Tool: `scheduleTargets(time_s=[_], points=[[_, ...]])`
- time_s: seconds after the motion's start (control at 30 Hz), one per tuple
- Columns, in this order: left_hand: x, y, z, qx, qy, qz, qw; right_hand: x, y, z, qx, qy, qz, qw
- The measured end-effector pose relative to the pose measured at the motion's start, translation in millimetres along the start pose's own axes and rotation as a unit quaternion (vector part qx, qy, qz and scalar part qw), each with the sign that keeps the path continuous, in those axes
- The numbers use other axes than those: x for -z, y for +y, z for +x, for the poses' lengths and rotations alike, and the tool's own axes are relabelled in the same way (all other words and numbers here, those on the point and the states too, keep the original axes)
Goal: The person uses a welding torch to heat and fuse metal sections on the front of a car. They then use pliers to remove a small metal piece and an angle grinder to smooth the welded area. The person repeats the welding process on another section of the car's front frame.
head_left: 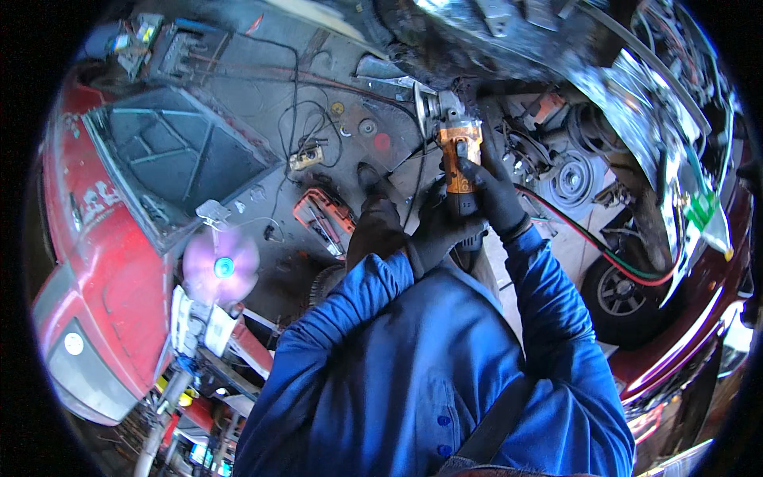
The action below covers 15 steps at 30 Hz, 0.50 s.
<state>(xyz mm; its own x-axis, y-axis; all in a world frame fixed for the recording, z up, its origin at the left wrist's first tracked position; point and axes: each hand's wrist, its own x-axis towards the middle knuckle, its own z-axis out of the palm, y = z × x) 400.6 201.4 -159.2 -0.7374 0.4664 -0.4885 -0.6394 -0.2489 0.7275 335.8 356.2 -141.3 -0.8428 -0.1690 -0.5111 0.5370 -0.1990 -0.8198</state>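
Note:
An orange and grey angle grinder [455,143] points away from me, its disc [420,105] up against dark metal bodywork [445,48]. My right hand [494,191], in a dark glove, wraps the grinder's orange body from the right. My left hand [439,226], also gloved, grips the grinder's rear end just below. Both arms wear blue sleeves. The grinder's black cable [415,187] runs down past my left hand.
A red vehicle panel with a dark window [103,215] lies at left. An orange tool [322,216], a power strip [306,157] and cables lie on the dark floor. Engine pulleys [572,179], red and green hoses [604,250] and a wheel [618,292] are at right.

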Motion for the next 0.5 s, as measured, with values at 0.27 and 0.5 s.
scheduleTargets(time_s=[0.27,0.5], points=[[141,-110,29,0.030,0.233,-0.030,0.972,-30,119,13,-0.135,0.010,-0.061,0.989],[308,-213,102,0.059,0.388,0.330,0.858,6,217,-32,-0.142,0.005,-0.342,0.929]])
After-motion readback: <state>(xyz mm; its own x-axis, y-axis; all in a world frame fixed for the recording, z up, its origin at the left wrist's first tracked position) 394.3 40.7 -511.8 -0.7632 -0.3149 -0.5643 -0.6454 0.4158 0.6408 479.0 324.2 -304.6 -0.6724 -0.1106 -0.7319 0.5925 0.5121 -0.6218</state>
